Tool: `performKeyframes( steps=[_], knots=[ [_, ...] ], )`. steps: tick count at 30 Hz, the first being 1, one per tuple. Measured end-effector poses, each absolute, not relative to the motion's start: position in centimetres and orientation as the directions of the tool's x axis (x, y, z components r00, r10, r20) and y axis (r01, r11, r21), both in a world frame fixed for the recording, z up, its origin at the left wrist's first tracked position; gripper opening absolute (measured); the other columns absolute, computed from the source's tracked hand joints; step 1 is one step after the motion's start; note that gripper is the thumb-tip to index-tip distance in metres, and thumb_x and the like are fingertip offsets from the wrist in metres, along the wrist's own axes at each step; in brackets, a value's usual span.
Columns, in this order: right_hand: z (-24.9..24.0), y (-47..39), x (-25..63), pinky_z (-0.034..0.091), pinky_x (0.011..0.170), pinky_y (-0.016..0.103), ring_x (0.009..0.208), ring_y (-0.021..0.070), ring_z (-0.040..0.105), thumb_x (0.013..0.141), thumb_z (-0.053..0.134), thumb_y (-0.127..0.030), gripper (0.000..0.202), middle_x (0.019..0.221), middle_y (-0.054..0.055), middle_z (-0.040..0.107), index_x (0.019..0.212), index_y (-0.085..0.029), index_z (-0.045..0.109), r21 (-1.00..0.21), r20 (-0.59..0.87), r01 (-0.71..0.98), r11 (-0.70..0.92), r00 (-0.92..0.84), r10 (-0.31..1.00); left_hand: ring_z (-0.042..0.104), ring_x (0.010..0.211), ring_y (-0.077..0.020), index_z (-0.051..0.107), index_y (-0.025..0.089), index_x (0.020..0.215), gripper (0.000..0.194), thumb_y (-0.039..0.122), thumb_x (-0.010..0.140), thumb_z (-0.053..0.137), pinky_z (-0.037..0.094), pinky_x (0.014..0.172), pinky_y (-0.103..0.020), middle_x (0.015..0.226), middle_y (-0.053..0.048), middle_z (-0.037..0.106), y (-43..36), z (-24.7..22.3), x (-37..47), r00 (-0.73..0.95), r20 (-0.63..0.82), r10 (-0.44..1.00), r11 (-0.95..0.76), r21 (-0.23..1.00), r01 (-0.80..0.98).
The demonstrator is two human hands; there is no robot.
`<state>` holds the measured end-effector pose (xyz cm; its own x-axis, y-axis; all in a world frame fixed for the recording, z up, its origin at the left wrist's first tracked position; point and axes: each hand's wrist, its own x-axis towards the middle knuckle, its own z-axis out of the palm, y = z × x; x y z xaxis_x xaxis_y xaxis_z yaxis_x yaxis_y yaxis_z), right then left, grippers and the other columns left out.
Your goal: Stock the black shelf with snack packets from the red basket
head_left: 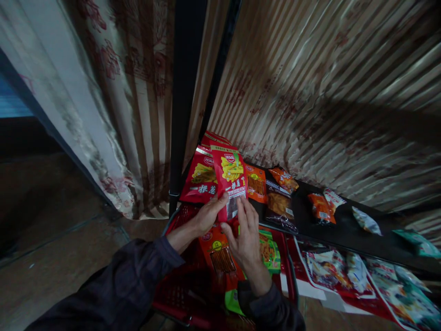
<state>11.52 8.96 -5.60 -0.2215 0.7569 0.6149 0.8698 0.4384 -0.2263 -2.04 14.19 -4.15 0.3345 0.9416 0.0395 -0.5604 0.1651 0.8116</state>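
Observation:
My left hand (207, 214) grips the lower left edge of a red snack bag (230, 177) with a yellow food picture. My right hand (245, 228) lies against the bag's lower right part, fingers pointing up and slightly apart. The bag leans over the front of a black shelf (305, 220), beside another red bag (200, 177) of the same look. Beneath my hands, a red basket (177, 294) holds an orange packet (220, 253) and a green packet (272, 250).
On the shelf to the right sit an orange packet (257, 185), a brown packet (279, 205) and several smaller packets. More baskets of snacks (330, 269) stand below it. Pleated curtains (310, 92) hang behind, and a dark post (184, 92) rises at the shelf's left end.

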Motion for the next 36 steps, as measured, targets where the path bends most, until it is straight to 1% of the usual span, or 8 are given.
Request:
performKeyframes(
  steps=[4,9,12,15,19,24,29,36],
  knots=[
    [-5.4,8.6,11.1,0.036,0.110,0.059,0.146,0.0346,0.025,0.088,0.061,-0.047,0.085,0.160,0.018,0.022,0.155,-0.023,0.014,-0.263,0.584,0.836,0.481,-0.259,0.769,0.038,0.141,-0.0286,0.052,0.024,0.140,0.064,0.053,0.084,0.062,0.028,0.118,-0.044,0.149,-0.006,0.048,13.5,-2.9,-2.6,0.433,0.163,0.887,0.074,0.874,-0.480],
    [-4.7,8.6,10.7,0.042,0.109,0.051,0.137,0.0264,0.045,0.096,0.048,-0.036,0.054,0.146,0.014,0.049,0.147,-0.021,0.038,-0.567,0.600,0.723,0.395,0.034,0.799,0.023,0.148,-0.0274,0.038,0.030,0.148,0.063,0.056,0.091,0.047,0.024,0.119,-0.047,0.160,0.000,0.028,13.2,-2.1,-3.3,0.482,0.213,0.850,-0.036,0.936,-0.350],
    [-4.1,9.0,10.2,0.048,0.103,0.048,0.122,0.0259,0.059,0.095,0.049,-0.041,0.049,0.135,0.014,0.060,0.138,-0.018,0.050,-0.821,0.465,0.489,0.295,0.271,0.843,0.023,0.148,-0.0265,0.048,0.027,0.143,0.057,0.054,0.093,0.043,0.022,0.120,-0.048,0.159,-0.004,0.032,13.4,-2.0,-3.9,0.450,0.234,0.862,-0.181,0.970,-0.160],
    [-3.6,9.9,9.4,0.052,0.097,0.043,0.109,0.0232,0.066,0.091,0.055,-0.046,0.047,0.123,0.010,0.068,0.131,-0.020,0.057,-0.967,0.255,0.120,0.226,0.373,0.892,0.032,0.144,-0.0272,0.055,0.023,0.137,0.050,0.044,0.092,0.050,0.026,0.118,-0.049,0.155,-0.008,0.039,13.7,-2.4,-4.2,0.328,0.306,0.894,-0.350,0.933,0.082],
    [-4.1,11.5,8.5,0.056,0.090,0.037,0.096,0.0183,0.070,0.082,0.068,-0.044,0.038,0.107,0.005,0.074,0.115,-0.025,0.064,-0.937,0.019,-0.318,0.142,0.360,0.933,0.044,0.136,-0.0269,0.062,0.019,0.127,0.041,0.024,0.089,0.047,0.034,0.114,-0.050,0.148,-0.011,0.048,14.0,-3.6,-3.9,0.113,0.420,0.900,-0.426,0.798,0.427],
    [-6.1,12.9,8.0,0.059,0.083,0.034,0.089,0.0175,0.071,0.067,0.083,-0.036,0.033,0.098,0.003,0.076,0.093,-0.023,0.068,-0.846,-0.145,-0.532,0.035,0.292,0.945,0.031,0.144,-0.0299,0.061,0.018,0.126,0.041,0.020,0.087,0.047,0.032,0.115,-0.052,0.152,-0.010,0.042,13.9,-4.7,-3.6,0.106,0.497,0.861,-0.448,0.642,0.622],
    [-8.0,13.7,6.7,0.058,0.084,0.034,0.091,0.0189,0.071,0.063,0.084,-0.039,0.038,0.097,0.004,0.076,0.092,-0.022,0.068,-0.859,-0.219,-0.508,-0.061,0.257,0.941,0.026,0.146,-0.0328,0.062,0.018,0.124,0.040,0.021,0.087,0.049,0.028,0.116,-0.053,0.155,-0.013,0.037,14.0,-5.0,-3.9,0.072,0.499,0.864,-0.379,0.549,0.745],
    [-10.2,13.8,5.2,0.057,0.082,0.032,0.087,0.0176,0.070,0.067,0.078,-0.048,0.042,0.094,0.003,0.075,0.096,-0.021,0.064,-0.910,-0.151,-0.410,-0.067,0.176,0.973,0.033,0.142,-0.0369,0.065,0.016,0.120,0.038,0.021,0.085,0.052,0.037,0.108,-0.054,0.152,-0.016,0.041,15.1,-6.0,-4.9,0.039,0.429,0.903,-0.255,0.460,0.850]
  ],
)
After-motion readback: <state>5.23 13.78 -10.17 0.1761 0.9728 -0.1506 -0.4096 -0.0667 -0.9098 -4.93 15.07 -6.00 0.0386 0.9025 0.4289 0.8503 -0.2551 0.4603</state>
